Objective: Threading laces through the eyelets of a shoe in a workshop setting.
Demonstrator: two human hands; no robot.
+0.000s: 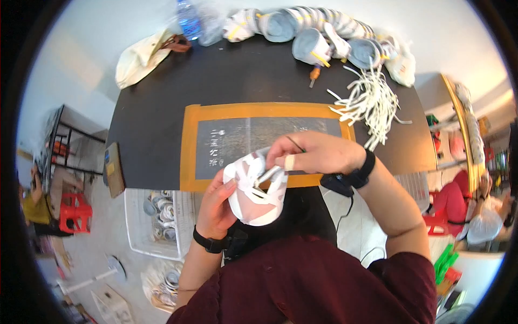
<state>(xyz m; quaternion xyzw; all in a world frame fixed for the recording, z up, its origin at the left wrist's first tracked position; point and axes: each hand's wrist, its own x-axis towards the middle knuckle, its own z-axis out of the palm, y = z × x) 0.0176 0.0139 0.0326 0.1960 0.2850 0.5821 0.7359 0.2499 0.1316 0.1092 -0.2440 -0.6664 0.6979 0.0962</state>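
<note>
1. A dark, broad surface [151, 124] fills the view's middle; a rectangular panel edged in ochre tape [190, 140] lies at its near edge; a white plastic crate [156, 249] stands below it, between 8 and 9 o'clock from the work.
2. The small white shoe upper with pale pinkish panels [256, 213] is held up at the panel's near edge; white strips cross its front.
3. Of the two hands, the left hand [217, 202] grips the upper's 9 o'clock side, thumb on its face; the right hand [321, 154] is curled in at the opening, gripping a thin dark rod [295, 144]; whether its fingertips also pinch a strip, I cannot tell.
4. At 2 o'clock lies a loose heap of thin white laces [372, 102]; near 1 o'clock, an orange-handled tool [315, 73].
5. The rod could, I judge, snag or pierce the soft panel if pushed askew; a slack left grip could let the upper twist; uneven pulling could bunch the strips; a careless elbow could tangle the heap.
</note>
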